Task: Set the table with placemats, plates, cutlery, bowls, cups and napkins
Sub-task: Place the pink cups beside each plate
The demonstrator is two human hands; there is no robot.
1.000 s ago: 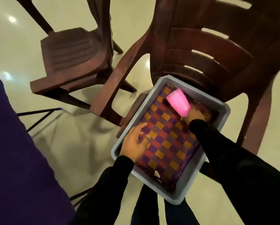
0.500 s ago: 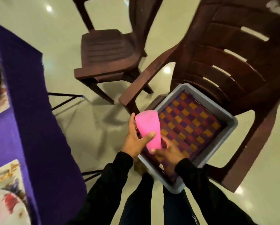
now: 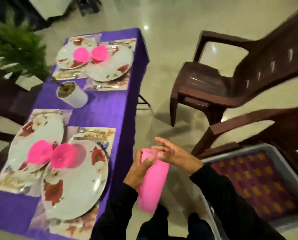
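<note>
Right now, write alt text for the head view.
A left hand grips a stack of pink cups while the open right hand touches its top, beside a purple table set with plates and pink bowls.

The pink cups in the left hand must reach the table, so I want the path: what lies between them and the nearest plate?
In the head view, only the purple tablecloth's edge separates the pink cups, gripped by the left hand, from the nearest plate.

left hand (image 3: 139,172): fingers curled, gripping | right hand (image 3: 175,155): fingers spread
</note>
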